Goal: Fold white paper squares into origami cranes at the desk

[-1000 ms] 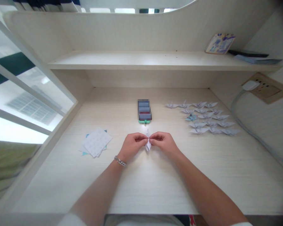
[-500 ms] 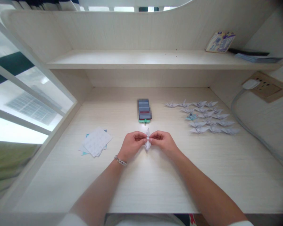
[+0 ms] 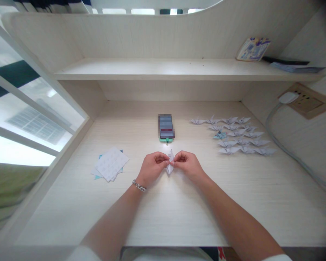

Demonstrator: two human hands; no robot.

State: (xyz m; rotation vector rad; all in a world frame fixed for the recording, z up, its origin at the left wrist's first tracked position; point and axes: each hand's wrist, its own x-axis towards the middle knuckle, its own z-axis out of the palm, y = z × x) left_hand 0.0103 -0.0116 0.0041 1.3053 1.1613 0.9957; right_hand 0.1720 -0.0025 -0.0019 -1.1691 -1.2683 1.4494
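Note:
A small folded white paper piece point(image 3: 170, 169), slim and pointed at both ends, is held just over the desk's middle. My left hand point(image 3: 154, 166) pinches it from the left side, thumb and fingers closed. From the right, my right hand point(image 3: 188, 164) pinches the same paper, its fingertips close to the left ones. Part of the paper is hidden behind the fingertips. To the right lie rows of folded paper cranes point(image 3: 246, 149), mostly white, with a blue patterned crane point(image 3: 220, 135) among them. Left of my hands rests a loose stack of square paper sheets point(image 3: 111, 165).
A phone point(image 3: 166, 127) with a green lower edge lies beyond my hands. A cable point(image 3: 282, 145) runs along the right side from a wall socket point(image 3: 309, 99). A shelf point(image 3: 141, 67) spans the back, holding a small printed packet point(image 3: 254, 49). White bars stand at the left.
The folded paper has tilted slightly, its far tip shifting a little to the right. Both hands stay in nearly the same place, still pinching it.

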